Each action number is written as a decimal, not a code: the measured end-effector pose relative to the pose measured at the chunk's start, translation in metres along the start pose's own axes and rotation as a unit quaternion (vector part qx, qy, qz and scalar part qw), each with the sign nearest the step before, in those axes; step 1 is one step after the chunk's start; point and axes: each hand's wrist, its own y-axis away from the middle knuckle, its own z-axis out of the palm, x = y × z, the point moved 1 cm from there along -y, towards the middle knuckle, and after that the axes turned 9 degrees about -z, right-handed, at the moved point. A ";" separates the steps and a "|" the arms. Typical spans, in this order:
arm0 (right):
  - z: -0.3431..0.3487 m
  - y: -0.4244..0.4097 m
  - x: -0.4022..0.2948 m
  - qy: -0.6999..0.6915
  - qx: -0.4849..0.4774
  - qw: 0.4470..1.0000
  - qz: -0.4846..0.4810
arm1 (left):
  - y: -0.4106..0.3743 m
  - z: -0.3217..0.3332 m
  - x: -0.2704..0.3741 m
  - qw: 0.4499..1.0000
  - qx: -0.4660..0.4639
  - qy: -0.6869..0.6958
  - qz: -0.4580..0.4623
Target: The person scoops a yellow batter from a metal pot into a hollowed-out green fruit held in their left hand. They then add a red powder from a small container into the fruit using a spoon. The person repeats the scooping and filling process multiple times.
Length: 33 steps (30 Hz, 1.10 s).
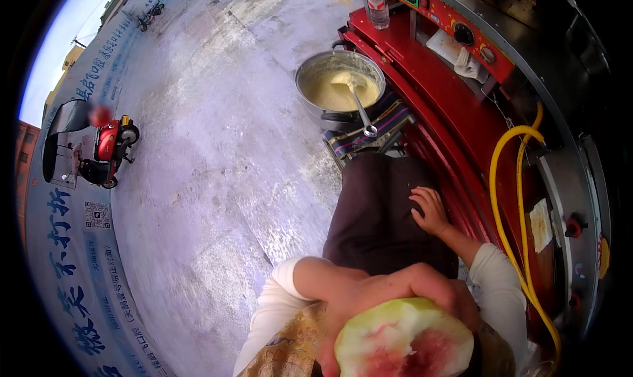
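Note:
My left hand (395, 290) grips a bitten piece of watermelon (405, 340) close to the camera, at the bottom of the head view; its fingers wrap around the green rind, and the pale and red flesh faces up. Resting on my dark-clothed thigh (381, 218), my right hand (429, 211) is empty, with its fingers apart. Beyond my knees stands a metal pot (302, 87) of pale yellow batter (324, 92), with a metal ladle (361, 107) leaning in it. Batter coats the ladle's head.
Right of me is a red metal cart (460, 144) with a control knob (464, 33), a yellow hose (494, 174) and a plastic bottle (379, 8). A striped folding stool (385, 124) stands by the pot. Farther left, a red scooter (106, 144) is parked beside a printed banner (74, 218).

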 end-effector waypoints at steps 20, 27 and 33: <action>-0.016 -0.194 -0.016 -0.688 0.030 0.607 0.397 | 0.110 -0.258 0.109 0.820 0.553 -0.141 0.035; -0.044 -0.242 -0.012 -0.218 -0.223 0.906 0.286 | 0.094 -0.272 0.106 0.873 0.471 -0.080 0.095; -0.018 -0.232 -0.010 0.151 -0.263 0.944 0.129 | 0.085 -0.269 0.103 0.847 0.511 -0.132 0.065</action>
